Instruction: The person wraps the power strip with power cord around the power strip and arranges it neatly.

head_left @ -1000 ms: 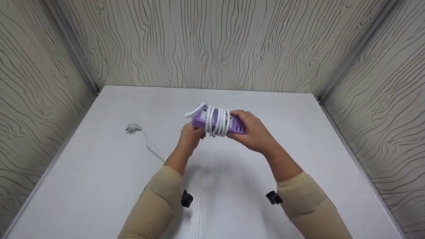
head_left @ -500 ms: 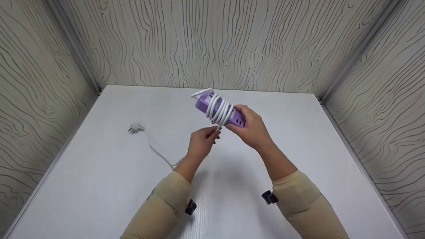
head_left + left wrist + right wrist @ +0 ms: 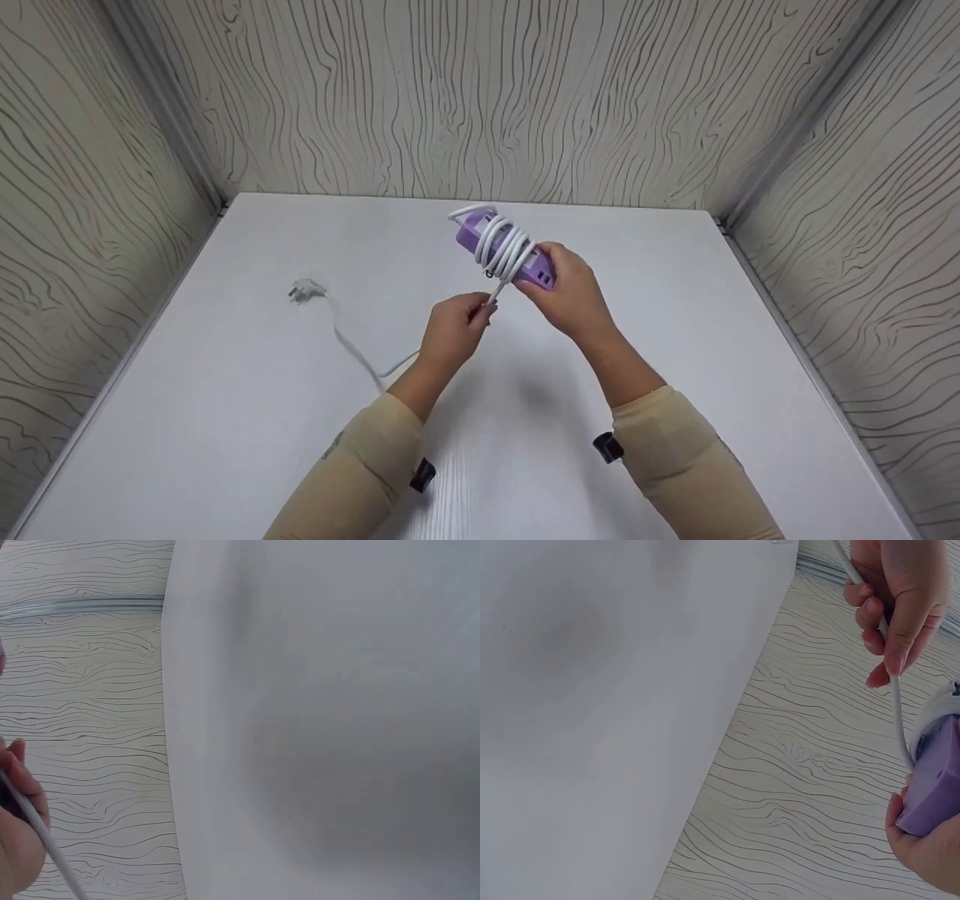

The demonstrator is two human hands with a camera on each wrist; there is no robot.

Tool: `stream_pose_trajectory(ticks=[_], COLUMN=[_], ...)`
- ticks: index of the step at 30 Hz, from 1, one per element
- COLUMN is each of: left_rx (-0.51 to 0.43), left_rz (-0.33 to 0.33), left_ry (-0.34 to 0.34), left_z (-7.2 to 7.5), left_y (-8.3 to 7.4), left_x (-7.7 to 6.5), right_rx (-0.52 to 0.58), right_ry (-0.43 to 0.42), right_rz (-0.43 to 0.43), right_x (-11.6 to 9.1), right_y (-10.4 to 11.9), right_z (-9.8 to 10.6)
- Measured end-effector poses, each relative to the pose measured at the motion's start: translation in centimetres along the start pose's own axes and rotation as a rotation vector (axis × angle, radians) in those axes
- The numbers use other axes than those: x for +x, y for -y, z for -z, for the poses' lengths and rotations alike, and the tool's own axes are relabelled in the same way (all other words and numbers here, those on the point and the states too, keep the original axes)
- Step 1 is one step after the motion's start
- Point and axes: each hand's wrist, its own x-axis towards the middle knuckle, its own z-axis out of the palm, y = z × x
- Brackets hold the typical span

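Note:
Tilted above the table is a purple power strip (image 3: 471,232), its white cord (image 3: 510,247) wound round the middle in several turns. My right hand (image 3: 574,292) grips the strip's lower right end, beside the visible USB ports. Just below the windings, my left hand (image 3: 454,326) pinches the cord where it leaves the coil. In the right wrist view the left hand (image 3: 900,604) has the cord running between thumb and fingers, down to the strip (image 3: 934,784). From the left hand the loose cord trails down to the table, ending in a white plug (image 3: 306,290) lying at the left.
A white table (image 3: 225,420) lies under both hands. Wood-grain patterned panels (image 3: 465,97) stand behind it and at both sides, with grey metal strips at the corners. A small black device (image 3: 608,447) is worn on each sleeved forearm.
My left hand has left the strip's left end and moved below the coil, now pinching the cord. The strip's left end has tipped upward. The plug has stayed nearly in place.

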Motion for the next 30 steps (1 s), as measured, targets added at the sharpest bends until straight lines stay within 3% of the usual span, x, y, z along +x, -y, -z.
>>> stream_pose_trajectory(ticks=[5, 11, 19, 25, 30], left_rx=[0.054, 0.174, 0.306, 0.342, 0.343], left_rz=[0.022, -0.009, -0.048, -0.085, -0.092], left_ry=[0.036, 0.055, 0.071, 0.057, 0.051], left_z=[0.5, 1.1, 1.9, 2.9, 3.6], left_y=[-0.2, -0.6, -1.4, -1.4, -1.2], left_x=[-0.6, -1.5, -2.2, -2.7, -2.9], right_rx=[-0.138, -0.284, -0.378, -0.441, -0.444], right_ry=[-0.046, -0.07, -0.115, -0.178, -0.176], right_rz=[0.016, -0.002, -0.03, -0.043, -0.065], right_x=[0.4, 1.1, 1.5, 1.9, 1.9], right_y=[-0.4, -1.5, -2.9, -5.0, -6.6], right_z=[0.1, 0.2, 0.2, 0.8, 1.1])
